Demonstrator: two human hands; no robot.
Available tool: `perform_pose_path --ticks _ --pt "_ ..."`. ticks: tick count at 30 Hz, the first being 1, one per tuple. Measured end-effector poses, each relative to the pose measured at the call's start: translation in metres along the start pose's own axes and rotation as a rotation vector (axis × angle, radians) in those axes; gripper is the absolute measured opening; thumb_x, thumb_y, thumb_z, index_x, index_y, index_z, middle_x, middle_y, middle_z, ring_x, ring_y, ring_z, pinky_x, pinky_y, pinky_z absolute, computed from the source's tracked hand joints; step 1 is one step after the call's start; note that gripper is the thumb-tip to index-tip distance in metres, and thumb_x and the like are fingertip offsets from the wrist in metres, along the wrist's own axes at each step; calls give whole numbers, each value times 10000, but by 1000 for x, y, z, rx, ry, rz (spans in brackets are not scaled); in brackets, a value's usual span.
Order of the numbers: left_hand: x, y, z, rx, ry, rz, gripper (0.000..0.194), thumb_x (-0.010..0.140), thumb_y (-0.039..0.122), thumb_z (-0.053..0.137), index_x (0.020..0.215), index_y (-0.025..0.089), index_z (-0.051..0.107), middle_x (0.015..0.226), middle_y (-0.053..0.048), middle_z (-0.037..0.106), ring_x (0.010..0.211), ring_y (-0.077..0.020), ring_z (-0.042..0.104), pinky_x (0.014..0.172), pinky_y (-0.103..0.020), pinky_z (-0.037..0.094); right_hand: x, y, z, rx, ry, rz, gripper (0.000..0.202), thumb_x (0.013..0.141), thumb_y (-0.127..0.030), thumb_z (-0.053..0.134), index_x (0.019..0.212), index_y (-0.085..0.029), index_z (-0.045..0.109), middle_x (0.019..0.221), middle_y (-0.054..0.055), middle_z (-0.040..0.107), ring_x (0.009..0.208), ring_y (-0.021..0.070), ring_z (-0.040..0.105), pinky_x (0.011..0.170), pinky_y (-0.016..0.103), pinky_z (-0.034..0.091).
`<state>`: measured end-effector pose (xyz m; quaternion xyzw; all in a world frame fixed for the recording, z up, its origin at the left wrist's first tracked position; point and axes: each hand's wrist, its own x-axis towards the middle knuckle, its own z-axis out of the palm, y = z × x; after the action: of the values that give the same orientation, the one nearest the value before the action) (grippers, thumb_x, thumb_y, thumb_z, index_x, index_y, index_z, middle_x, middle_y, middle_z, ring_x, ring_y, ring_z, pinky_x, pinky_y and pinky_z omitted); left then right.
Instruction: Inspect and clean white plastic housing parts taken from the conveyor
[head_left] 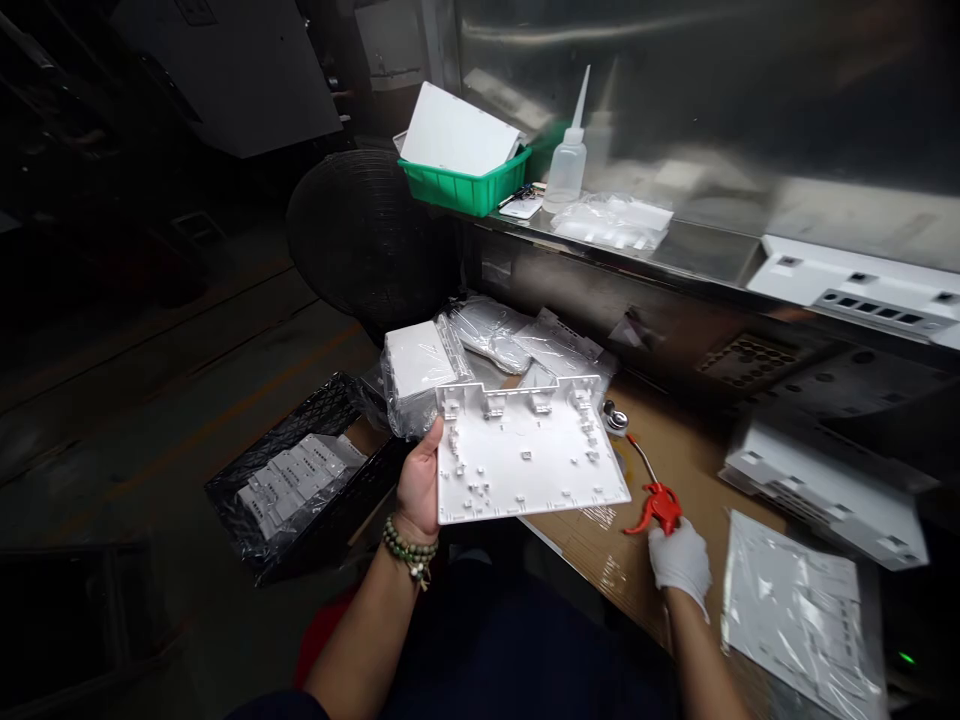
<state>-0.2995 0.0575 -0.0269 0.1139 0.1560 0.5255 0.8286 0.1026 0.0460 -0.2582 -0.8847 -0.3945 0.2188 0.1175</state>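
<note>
My left hand (419,487), bare with a beaded bracelet at the wrist, grips the left edge of a white plastic housing panel (525,470). The panel's inner side, with small clips and posts, faces me. In a white glove, my right hand (680,562) is wrapped round the handle of a red air blow gun (660,506). The gun's thin metal nozzle points up and left, towards the panel's right edge but apart from it. Under both lies a cardboard-covered bench (622,550). A small round metal object (616,416) rests behind the panel.
Bagged white parts (424,365) are piled behind the panel. A black crate (300,480) with white parts stands left. On the shelf are a green basket (465,188) and a squeeze bottle (566,170). Stacked housings (825,490) and a bagged panel (799,600) lie right. A large fan (367,240) stands behind.
</note>
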Motion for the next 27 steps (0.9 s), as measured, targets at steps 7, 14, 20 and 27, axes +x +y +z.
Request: perform_pose_path --ticks 7,14,20,27 --pt "-39 -20 -51 -29 134 -41 942 907 738 491 1614 152 279 1486 -184 557 1459 -378 411 1237 -554 240 -1 14 -38 633 -183 -14 533 707 -540 542 1102 -196 638 990 149 714 851 281 695 495 279 450" --pt "-129 -63 -127 104 993 -131 674 901 132 655 1531 67 424 1074 -172 782 918 -319 774 933 -448 606 -78 -22 -91 912 -1152 -264 712 856 -783 486 1342 -264 533 808 60 667 627 204 660 350 183 277" --pt "-144 -94 -190 163 1342 181 566 854 0 605 1408 88 531 867 -88 783 737 -203 763 747 -273 634 -163 -93 -78 -111 -1135 -811 555 835 -730 611 1051 -224 678 865 57 697 759 229 649 672 300 453" --pt "-154 -101 -206 469 1443 285 335 730 42 720 1048 145 696 994 -124 785 1270 -325 629 956 -339 580 -174 -89 -71 -219 -1033 -834 513 850 -735 569 989 -250 663 897 47 722 785 236 661 661 286 402"
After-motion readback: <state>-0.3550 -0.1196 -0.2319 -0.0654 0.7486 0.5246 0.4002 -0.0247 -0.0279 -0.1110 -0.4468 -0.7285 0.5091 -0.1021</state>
